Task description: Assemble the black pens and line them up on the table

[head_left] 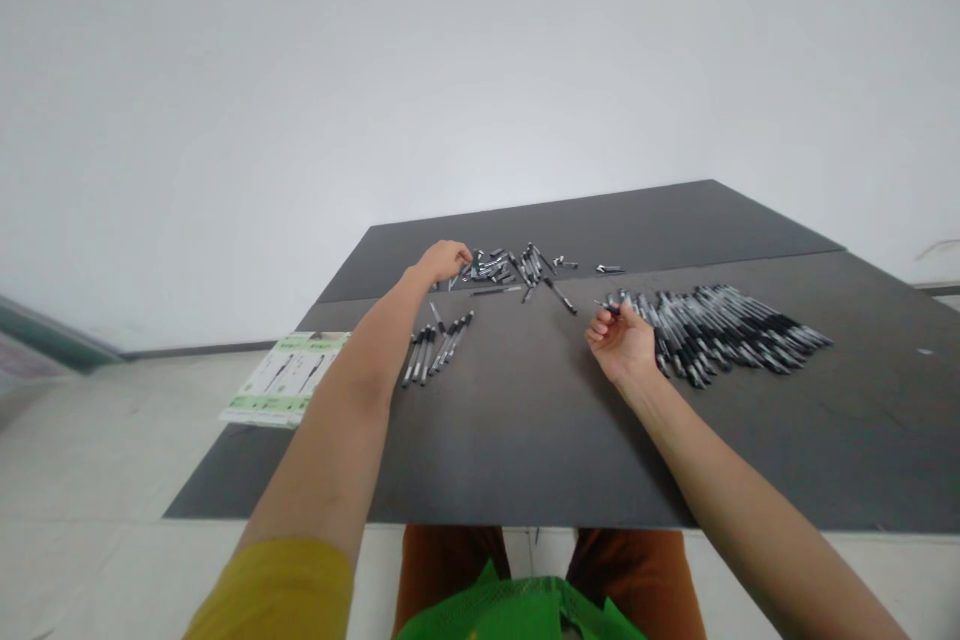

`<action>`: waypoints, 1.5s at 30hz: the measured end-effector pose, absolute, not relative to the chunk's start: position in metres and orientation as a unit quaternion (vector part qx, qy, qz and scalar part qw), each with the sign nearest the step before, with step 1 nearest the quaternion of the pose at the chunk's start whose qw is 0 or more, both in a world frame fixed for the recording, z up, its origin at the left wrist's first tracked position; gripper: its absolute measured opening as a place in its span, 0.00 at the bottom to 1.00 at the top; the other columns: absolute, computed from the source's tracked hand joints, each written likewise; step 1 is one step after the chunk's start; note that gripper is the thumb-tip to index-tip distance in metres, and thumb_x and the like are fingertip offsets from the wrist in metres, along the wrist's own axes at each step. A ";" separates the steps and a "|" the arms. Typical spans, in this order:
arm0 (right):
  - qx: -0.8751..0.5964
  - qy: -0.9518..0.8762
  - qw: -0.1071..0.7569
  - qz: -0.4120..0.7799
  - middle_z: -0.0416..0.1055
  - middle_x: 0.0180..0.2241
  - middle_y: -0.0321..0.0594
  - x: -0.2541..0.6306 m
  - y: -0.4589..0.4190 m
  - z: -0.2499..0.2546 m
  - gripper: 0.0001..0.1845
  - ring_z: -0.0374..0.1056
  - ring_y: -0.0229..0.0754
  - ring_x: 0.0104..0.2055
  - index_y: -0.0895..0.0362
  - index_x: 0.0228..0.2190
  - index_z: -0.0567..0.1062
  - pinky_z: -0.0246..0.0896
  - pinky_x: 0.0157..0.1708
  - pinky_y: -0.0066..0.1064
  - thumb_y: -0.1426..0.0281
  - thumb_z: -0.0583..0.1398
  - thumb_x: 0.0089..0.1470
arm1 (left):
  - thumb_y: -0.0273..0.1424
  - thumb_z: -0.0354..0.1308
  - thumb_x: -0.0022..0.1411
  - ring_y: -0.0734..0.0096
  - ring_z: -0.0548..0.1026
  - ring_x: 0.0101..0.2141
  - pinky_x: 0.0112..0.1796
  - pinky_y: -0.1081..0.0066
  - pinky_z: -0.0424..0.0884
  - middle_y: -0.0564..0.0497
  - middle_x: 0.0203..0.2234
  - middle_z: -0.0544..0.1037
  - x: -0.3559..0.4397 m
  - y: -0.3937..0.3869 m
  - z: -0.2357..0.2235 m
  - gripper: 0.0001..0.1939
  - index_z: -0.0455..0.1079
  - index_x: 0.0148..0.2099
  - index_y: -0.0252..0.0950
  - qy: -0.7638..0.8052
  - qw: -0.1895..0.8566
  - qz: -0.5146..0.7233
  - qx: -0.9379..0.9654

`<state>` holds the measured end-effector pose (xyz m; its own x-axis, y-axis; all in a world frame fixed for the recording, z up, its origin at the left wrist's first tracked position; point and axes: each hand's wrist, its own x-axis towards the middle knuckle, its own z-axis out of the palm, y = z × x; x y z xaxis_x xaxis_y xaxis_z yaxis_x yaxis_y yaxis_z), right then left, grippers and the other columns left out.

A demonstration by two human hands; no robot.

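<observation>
My left hand (pixel 444 261) reaches to the far left of the table, its fingers closed at the edge of a loose heap of small clear-and-black pen caps (pixel 491 268). What those fingers pinch is too small to make out. My right hand (pixel 624 342) is raised palm up, thumb and fingers closed on a pen (pixel 610 308) whose thin dark tip points left. Just right of that hand lies a large pile of clear pens with black ends (pixel 724 325). Several more pens (pixel 435 350) lie side by side near my left forearm.
Loose pens (pixel 531 267) and a lone cap (pixel 610 269) lie toward the back of the dark grey table (pixel 517 440). A printed green-and-white box or sheet (pixel 281 380) rests at the left edge. Behind the table rises a white wall (pixel 480 70).
</observation>
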<state>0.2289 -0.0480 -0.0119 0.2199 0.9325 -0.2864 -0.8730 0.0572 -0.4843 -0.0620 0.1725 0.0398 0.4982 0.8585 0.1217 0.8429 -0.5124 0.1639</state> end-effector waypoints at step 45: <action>-0.227 -0.133 0.666 0.698 0.60 0.18 0.30 0.211 -0.050 -0.022 0.10 0.55 0.32 0.18 0.55 0.26 0.68 0.52 0.18 0.23 0.64 0.61 0.56 | 0.29 0.55 0.66 0.61 0.72 0.47 0.41 0.69 0.68 0.43 0.43 0.78 -0.026 0.150 -0.008 0.12 0.71 0.51 0.36 0.476 -0.119 0.032 0.871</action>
